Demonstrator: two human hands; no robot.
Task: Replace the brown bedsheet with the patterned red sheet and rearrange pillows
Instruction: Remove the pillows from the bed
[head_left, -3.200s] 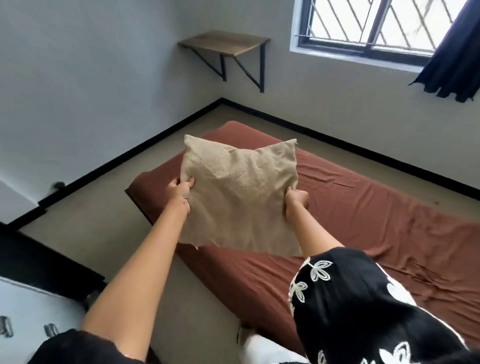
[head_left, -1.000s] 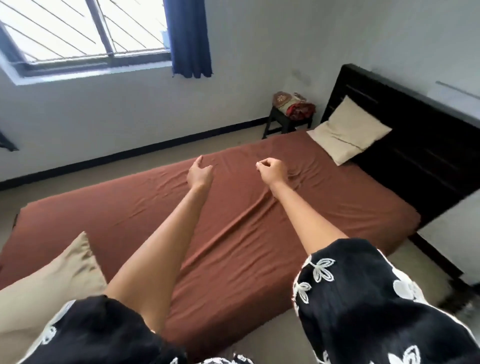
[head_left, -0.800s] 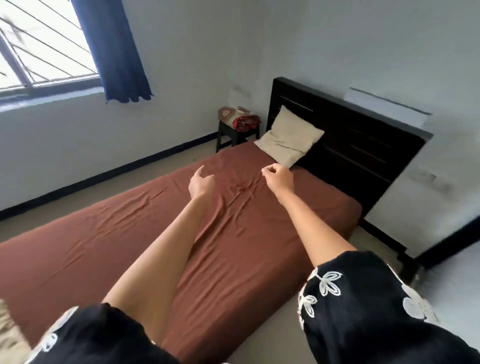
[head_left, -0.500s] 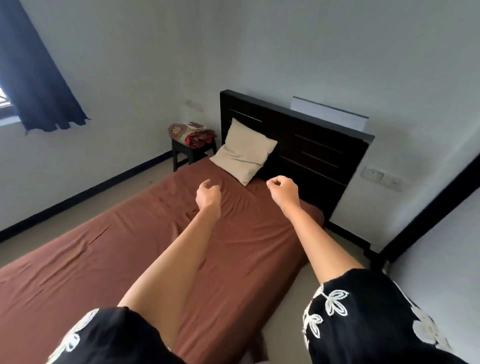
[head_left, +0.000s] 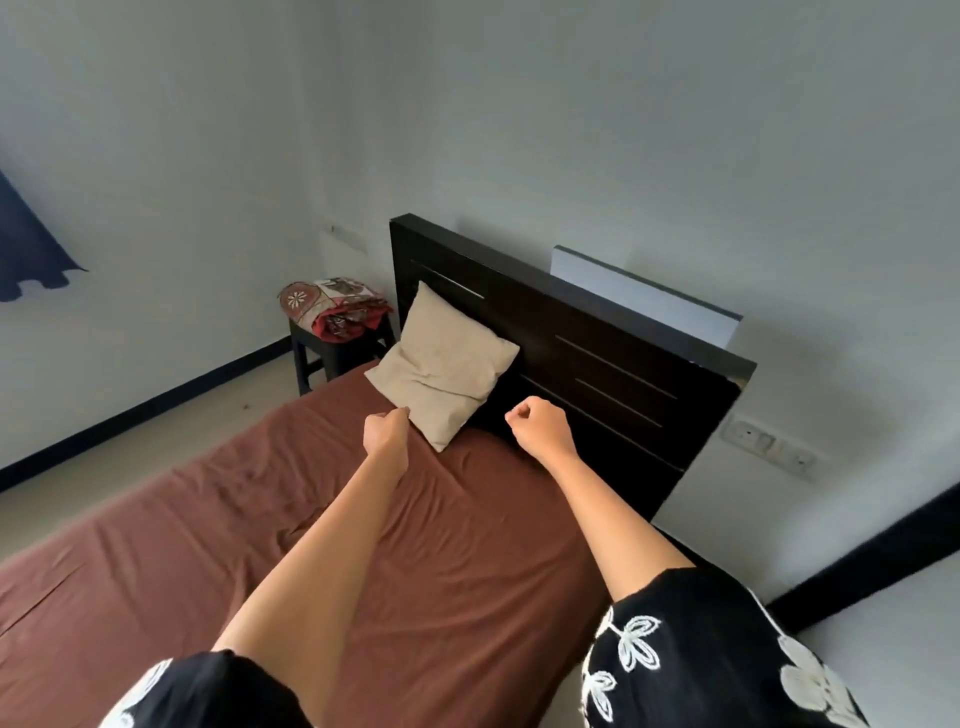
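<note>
- Left hand (head_left: 385, 432) and right hand (head_left: 537, 422), centre frame: fingers curled, holding nothing.
- Brown bedsheet (head_left: 447, 561): cut off lower left.
- Pillow (head_left: 443, 367): leaning against headboard (head_left: 597, 364).
- Patterned red sheet (head_left: 337, 306): folded, partly indistinct.

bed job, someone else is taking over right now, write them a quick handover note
Left hand: fingers curled, holding nothing, close to the pillow's lower edge.
Right hand: fist, empty, in front of the headboard.
Brown sheet: on the mattress, wrinkled.
Pillow: leaning on the headboard.
Red patterned sheet: folded on the stool beside the bed.
Done: nothing visible on the sheets.
Left: lift off the pillow, strip the brown sheet, spread the red one, set the pillows.
</note>
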